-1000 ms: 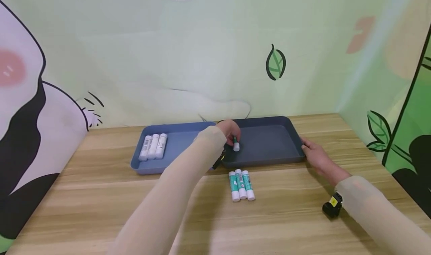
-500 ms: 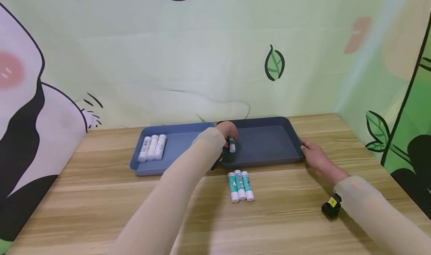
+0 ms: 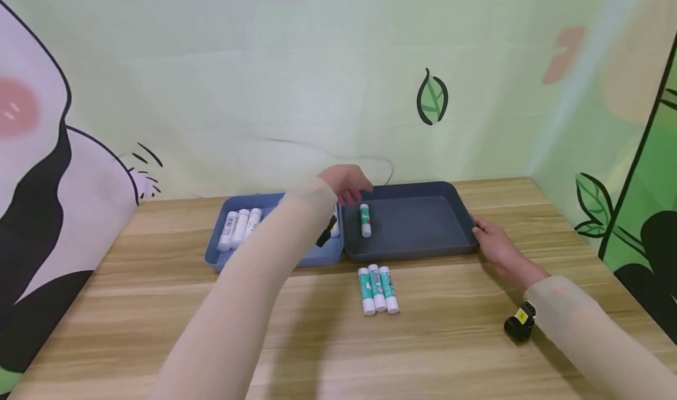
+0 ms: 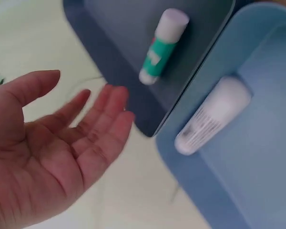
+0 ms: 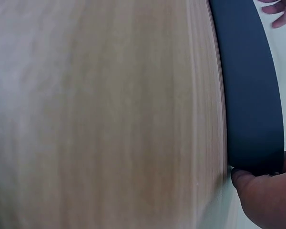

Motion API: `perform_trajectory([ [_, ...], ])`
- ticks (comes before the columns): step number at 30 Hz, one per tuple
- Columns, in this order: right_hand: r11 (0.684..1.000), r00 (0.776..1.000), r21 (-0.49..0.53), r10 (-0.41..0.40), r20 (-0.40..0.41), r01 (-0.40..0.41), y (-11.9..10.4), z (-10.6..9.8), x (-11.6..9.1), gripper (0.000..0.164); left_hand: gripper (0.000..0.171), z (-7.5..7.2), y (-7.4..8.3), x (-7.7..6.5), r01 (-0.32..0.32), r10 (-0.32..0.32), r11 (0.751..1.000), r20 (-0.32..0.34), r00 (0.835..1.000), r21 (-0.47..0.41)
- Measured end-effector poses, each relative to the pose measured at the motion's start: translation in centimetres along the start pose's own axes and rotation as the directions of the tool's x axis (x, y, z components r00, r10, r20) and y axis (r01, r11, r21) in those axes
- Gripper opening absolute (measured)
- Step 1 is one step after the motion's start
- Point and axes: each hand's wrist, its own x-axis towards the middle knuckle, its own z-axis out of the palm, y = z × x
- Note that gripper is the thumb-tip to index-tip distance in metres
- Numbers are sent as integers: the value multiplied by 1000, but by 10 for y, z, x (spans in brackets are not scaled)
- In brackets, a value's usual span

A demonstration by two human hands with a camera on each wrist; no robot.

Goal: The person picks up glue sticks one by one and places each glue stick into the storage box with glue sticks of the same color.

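Note:
My left hand (image 3: 346, 182) hovers over the back of the two trays, its fingers relaxed and holding nothing. Just below it, a green-and-white glue stick (image 3: 365, 220) lies at the left end of the dark grey tray (image 3: 418, 224). The left wrist view shows that palm facing the trays, with a white glue stick (image 4: 212, 117) in the near corner of the blue tray (image 4: 271, 157). My right hand (image 3: 499, 247) grips the dark tray's right end, its thumb at the corner in the right wrist view (image 5: 262, 195).
Three white glue sticks (image 3: 239, 229) lie side by side at the blue tray's left end. In front of the dark tray, three green-and-white glue sticks (image 3: 377, 289) sit together on the wooden table (image 3: 449, 341). A printed backdrop (image 3: 338, 94) stands directly behind the trays.
My left hand has let go of the green-and-white glue stick in the dark tray, then risen and moved back and left. My right hand has stayed at the tray's end.

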Motion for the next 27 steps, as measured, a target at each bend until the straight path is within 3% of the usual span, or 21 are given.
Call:
perform_trajectory([
  [4,1000,1000,5,1,6,-1,-1,0,0,52,47,-10,2,-23,-130,130,991,-30,991,-11],
  [10,1000,1000,6,-5,9,5,-1,0,0,53,39,-12,3,-61,-311,302,949,-121,946,-62],
  [16,1000,1000,7,-14,6,14,0,1,1,52,35,4,-1,-87,-399,381,912,-163,910,-92],
  [27,1000,1000,31,-1,15,0,-1,1,0,53,34,39,-20,-126,-474,434,848,-205,877,-237],
])
